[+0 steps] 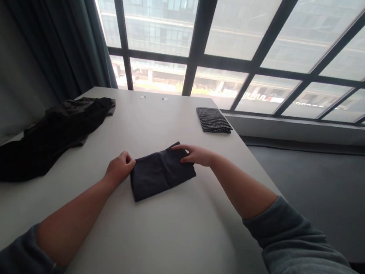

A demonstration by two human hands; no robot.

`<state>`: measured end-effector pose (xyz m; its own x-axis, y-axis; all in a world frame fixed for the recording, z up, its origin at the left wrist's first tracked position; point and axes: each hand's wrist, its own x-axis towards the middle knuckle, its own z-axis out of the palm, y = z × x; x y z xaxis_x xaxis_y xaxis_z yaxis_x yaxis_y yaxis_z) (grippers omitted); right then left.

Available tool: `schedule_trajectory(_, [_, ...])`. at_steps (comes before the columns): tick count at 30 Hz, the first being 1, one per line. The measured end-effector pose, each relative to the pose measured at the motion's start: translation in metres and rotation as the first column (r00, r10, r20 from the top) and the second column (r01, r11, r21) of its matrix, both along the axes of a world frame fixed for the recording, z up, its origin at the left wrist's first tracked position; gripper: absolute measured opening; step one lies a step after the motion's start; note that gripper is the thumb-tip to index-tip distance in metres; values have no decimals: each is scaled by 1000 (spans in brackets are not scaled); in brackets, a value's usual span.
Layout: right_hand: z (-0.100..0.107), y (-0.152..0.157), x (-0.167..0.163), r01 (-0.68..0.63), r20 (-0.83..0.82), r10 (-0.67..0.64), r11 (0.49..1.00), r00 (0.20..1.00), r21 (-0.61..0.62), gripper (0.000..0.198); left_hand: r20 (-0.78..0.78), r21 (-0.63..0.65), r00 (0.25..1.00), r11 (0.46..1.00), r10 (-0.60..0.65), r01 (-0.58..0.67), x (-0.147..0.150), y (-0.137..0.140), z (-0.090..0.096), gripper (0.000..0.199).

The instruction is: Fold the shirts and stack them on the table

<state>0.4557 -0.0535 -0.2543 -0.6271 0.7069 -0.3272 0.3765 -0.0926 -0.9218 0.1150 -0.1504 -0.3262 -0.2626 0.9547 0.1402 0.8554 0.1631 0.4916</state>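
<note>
A dark grey folded cloth garment (161,173) lies slantwise on the white table in front of me, with a crease across its middle. What kind of garment it is does not show. My left hand (120,166) is closed in a pinch at the cloth's upper left corner. Over its upper right end rests my right hand (196,155), thumb and fingers apart and touching the fabric. Part of the cloth's right edge is covered by those fingers.
On the white table (156,248), a black-and-white striped folded cloth (213,120) lies near the far right edge. Loose black clothes (47,135) spread along the left side. Two round white fittings sit at the far edge, before large windows. A dark curtain (57,21) hangs at left.
</note>
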Motion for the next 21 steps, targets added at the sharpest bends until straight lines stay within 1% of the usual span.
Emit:
schedule_trajectory(1, [0, 1, 0, -18, -55, 16, 999, 998, -33, 73, -16, -8, 1000, 1000, -2, 2, 0, 0, 0, 14])
schedule_trajectory(3, [-3, 4, -1, -62, -111, 50, 992, 993, -106, 68, -36, -19, 999, 1000, -13, 12, 0, 0, 1, 16])
schedule_trajectory(5, [-7, 8, -2, -94, -90, 78, 979, 993, -183, 57, -48, -20, 999, 1000, -17, 16, 0, 0, 1, 19])
schedule_trajectory(7, [-9, 14, -3, -97, -34, 92, 970, 995, -221, 50, -51, -3, 999, 1000, -17, 17, 0, 0, 1, 25])
schedule_trajectory(8, [-9, 18, -4, -95, -5, 96, 971, 995, -221, 51, -47, 9, 999, 1000, -17, 17, 1, 0, 1, 29])
schedule_trajectory(10, [-7, 24, -6, -96, 44, 107, 975, 993, -203, 58, -33, 23, 999, 1000, -19, 20, 1, -1, 1, 35])
schedule_trajectory(13, [-2, 33, -13, -127, 88, 144, 976, 986, -176, 81, -20, 22, 1000, 999, -22, 22, 1, -1, 2, 39])
schedule_trajectory(15, [1, 40, -19, -159, 102, 176, 975, 979, -155, 92, -9, 18, 1000, 1000, -18, 18, 1, -1, 1, 39])
schedule_trajectory(18, [11, 53, -28, -192, 115, 207, 973, 972, -127, 93, 51, 26, 999, 1000, -18, 16, -2, 1, 0, 40])
schedule_trajectory(21, [28, 71, -34, -227, 142, 244, 966, 959, -127, 86, 92, 83, 995, 996, -30, 22, -6, 3, -2, 42])
